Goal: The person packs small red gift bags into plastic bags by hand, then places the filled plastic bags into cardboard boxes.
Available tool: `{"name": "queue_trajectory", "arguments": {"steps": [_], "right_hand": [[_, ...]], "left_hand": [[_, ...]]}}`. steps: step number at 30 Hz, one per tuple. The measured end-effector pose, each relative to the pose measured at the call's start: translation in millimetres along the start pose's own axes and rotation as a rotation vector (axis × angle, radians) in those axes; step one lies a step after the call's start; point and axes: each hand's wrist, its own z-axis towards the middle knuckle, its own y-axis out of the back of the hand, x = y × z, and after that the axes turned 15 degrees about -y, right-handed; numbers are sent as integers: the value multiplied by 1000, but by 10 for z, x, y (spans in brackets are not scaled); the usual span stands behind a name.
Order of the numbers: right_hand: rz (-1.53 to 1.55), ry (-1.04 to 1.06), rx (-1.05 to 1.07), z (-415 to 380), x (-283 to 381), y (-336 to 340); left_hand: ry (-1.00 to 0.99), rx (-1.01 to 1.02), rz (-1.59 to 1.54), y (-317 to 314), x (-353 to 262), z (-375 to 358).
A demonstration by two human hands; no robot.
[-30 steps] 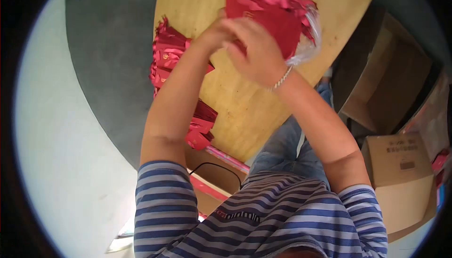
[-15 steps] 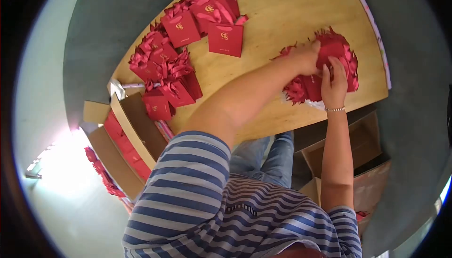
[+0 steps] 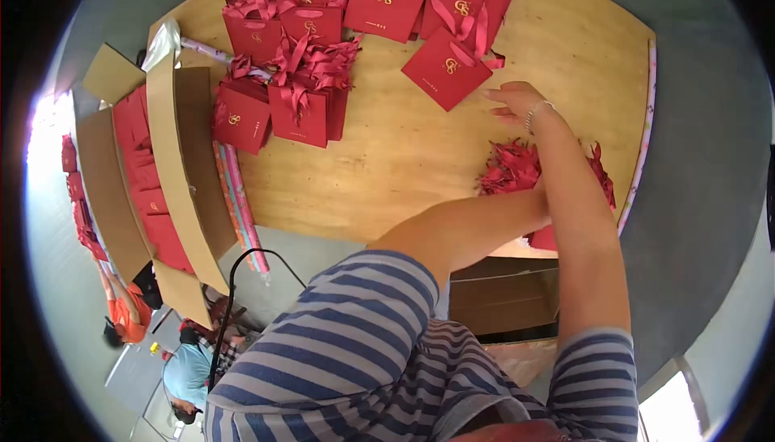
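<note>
My right hand (image 3: 517, 103), with a bracelet at the wrist, is held over the table, its fingers stretched out and apart and nothing in them. Its fingertips are close to the corner of a single red paper gift bag (image 3: 448, 69) with a gold logo and ribbon handles. My left forearm crosses under the right one, so my left hand is hidden there. Around that spot lies a pile of red gift bags (image 3: 510, 169) with tangled ribbons, partly covered by my arms.
Upright rows of red bags (image 3: 386, 2) stand along the far side of the wooden table (image 3: 323, 192), with another cluster (image 3: 299, 111) at left. An open carton (image 3: 173, 159) of red bags sits left; another box (image 3: 500, 297) is below the table edge. Two people (image 3: 186, 373) are at lower left.
My right hand has left the pile at right and moved up and left toward the single bag. My left arm stays by the pile. The whole view has shifted and turned.
</note>
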Motion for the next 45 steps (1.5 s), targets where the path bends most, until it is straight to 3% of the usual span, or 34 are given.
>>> {"name": "queue_trajectory", "arguments": {"steps": [3, 5, 6, 8, 9, 11, 13, 16, 17, 21, 27, 30, 32, 36, 38, 42, 44, 45], "right_hand": [[158, -82, 64, 604, 118, -235], [300, -93, 103, 721, 140, -446], [442, -112, 142, 767, 131, -505], [487, -109, 132, 853, 112, -514], [405, -29, 66, 861, 103, -505], [324, 45, -9, 807, 93, -451], [200, 466, -15, 658, 182, -334], [143, 527, -141, 524, 411, -87], [192, 635, -210, 743, 441, -11], [188, 764, -423, 936, 775, 106], [419, 513, -443, 1083, 980, -156], [614, 642, -345, 1230, 1008, -219], [613, 442, -275, 1046, 1089, -183], [651, 369, -237, 1100, 1127, -21], [612, 422, 148, 1185, 1133, 111], [658, 395, 114, 1130, 1128, 18], [720, 585, 47, 1148, 1078, -58], [721, 583, 45, 1151, 1051, -76]], "left_hand": [[146, 257, 136, 290, -271, -21], [240, 443, 242, 587, -93, -321], [238, 437, 248, 509, 36, -412], [-178, -217, -253, 82, 366, -561], [-183, -221, -257, -133, 400, -508], [-160, -701, -98, -454, 358, -348], [-201, -733, -269, -174, 401, -382], [-300, -796, -771, 552, 479, -523], [-331, -807, -941, 647, 486, -531], [-303, -718, -1073, 605, 471, -458], [-227, -528, -1297, 482, 433, -537], [-188, -422, -1404, 472, 495, -601], [-157, -354, -1474, 462, 499, -605], [-90, -229, -1600, 460, 461, -567], [-54, -166, -1659, 445, 454, -560], [20, -45, -1781, 468, 492, -573], [58, 15, -1846, 488, 490, -552], [57, 19, -1848, 307, 497, -467]]}}
